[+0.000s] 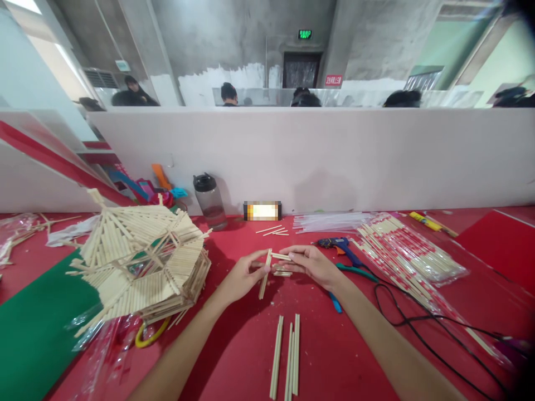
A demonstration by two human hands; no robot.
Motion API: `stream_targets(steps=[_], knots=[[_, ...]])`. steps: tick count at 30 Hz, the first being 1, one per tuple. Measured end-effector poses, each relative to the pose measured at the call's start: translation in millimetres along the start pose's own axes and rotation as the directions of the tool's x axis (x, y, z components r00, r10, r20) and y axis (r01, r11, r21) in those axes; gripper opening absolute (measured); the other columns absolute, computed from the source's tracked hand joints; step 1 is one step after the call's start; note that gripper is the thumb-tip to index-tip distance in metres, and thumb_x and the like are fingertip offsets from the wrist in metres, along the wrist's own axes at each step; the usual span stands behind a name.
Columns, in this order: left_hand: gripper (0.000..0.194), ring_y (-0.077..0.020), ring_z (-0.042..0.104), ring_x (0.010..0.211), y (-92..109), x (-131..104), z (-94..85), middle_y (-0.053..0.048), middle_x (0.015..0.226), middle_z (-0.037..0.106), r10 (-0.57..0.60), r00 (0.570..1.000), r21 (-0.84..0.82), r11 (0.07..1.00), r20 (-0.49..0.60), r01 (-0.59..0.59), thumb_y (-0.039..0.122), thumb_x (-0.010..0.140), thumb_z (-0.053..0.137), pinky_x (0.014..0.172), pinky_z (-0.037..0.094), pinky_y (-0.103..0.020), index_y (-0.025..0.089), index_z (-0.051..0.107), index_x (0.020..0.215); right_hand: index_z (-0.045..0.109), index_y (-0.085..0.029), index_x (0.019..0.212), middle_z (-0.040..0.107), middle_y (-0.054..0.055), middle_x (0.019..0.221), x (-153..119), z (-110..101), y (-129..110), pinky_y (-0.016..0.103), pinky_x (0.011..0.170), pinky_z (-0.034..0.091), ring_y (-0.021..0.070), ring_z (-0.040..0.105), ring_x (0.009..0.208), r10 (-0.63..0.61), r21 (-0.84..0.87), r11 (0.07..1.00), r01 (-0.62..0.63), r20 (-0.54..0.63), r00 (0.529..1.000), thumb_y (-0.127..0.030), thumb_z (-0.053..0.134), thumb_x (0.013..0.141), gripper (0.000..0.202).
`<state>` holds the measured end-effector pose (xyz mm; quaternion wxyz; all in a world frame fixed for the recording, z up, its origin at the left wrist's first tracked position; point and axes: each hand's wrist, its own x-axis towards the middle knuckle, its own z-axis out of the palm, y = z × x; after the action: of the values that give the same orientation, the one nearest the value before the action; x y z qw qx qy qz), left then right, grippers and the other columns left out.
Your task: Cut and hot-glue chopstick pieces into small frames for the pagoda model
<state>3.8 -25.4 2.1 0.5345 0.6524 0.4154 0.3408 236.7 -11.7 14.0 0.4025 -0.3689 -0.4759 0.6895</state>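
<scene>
Fingers of my left hand (243,279) are closed on light wooden sticks (263,287), which lie side by side and tilt slightly over the red table. My right hand (316,268) pinches a short wooden stick (281,256), its left end at or very near the upper part of the left hand's sticks. Whether they touch, I cannot tell. Under the right fingers are more short sticks (283,273). Closer to me, longer sticks lie in a left group (276,356) and a right group (296,353). A blue glue gun (345,248) lies just beyond my right hand.
At left, a large wooden-stick structure (146,289) stands partly over a green board (50,323). A bottle (209,203) is by the white partition (292,150). To the right are bagged sticks (413,250), clear glue sticks (330,222), a black cable (401,320) and a teal-handled tool (357,271).
</scene>
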Motion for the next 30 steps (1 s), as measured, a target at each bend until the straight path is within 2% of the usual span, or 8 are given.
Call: stream_targets(steps=[7, 13, 21, 30], knots=[[0.060, -0.0190, 0.067, 0.081, 0.1, 1.6, 0.4, -0.006, 0.089, 0.073, 0.028, 0.996, 0.098, 0.995, -0.083, -0.020, 0.044, 0.084, 0.068, 0.076, 0.050, -0.029, 0.016, 0.055, 0.135, 0.075, -0.015, 0.102, 0.076, 0.009, 0.100, -1.7, 6.9, -3.7, 0.046, 0.101, 0.052, 0.0266, 0.073, 0.099, -0.014, -0.055, 0.998, 0.014, 0.004, 1.000, -0.048, 0.080, 0.071, 0.045], [0.065, -0.0183, 0.066, 0.079, 5.8, 0.9, 3.5, -0.004, 0.086, 0.071, 0.020, 0.993, 0.111, 0.994, -0.115, -0.008, 0.043, 0.084, 0.068, 0.075, 0.051, -0.028, 0.017, 0.051, 0.140, 0.076, -0.016, 0.099, 0.077, 0.008, 0.098, -1.7, 6.4, -3.8, 0.045, 0.098, 0.053, 0.0269, 0.073, 0.097, -0.027, -0.076, 0.997, 0.025, -0.015, 1.000, -0.048, 0.080, 0.070, 0.043], [0.065, -0.0185, 0.067, 0.080, 7.4, 0.5, 4.8, -0.004, 0.087, 0.072, 0.036, 0.989, 0.117, 0.993, -0.144, -0.019, 0.043, 0.081, 0.070, 0.077, 0.052, -0.030, 0.017, 0.053, 0.139, 0.076, -0.016, 0.098, 0.077, 0.008, 0.098, -1.7, 8.2, -4.9, 0.045, 0.099, 0.052, 0.0280, 0.072, 0.097, -0.039, -0.115, 0.993, 0.036, -0.021, 0.999, -0.049, 0.078, 0.071, 0.043], [0.066, -0.0191, 0.068, 0.082, 4.6, 0.5, 6.0, -0.004, 0.089, 0.075, 0.039, 0.987, 0.131, 0.991, -0.155, -0.018, 0.042, 0.082, 0.070, 0.079, 0.052, -0.029, 0.016, 0.053, 0.140, 0.074, -0.016, 0.098, 0.077, 0.007, 0.098, -0.2, 3.2, 3.5, 0.048, 0.102, 0.050, 0.0305, 0.072, 0.099, -0.045, -0.030, 0.999, 0.044, -0.016, 0.999, -0.048, 0.083, 0.068, 0.045]])
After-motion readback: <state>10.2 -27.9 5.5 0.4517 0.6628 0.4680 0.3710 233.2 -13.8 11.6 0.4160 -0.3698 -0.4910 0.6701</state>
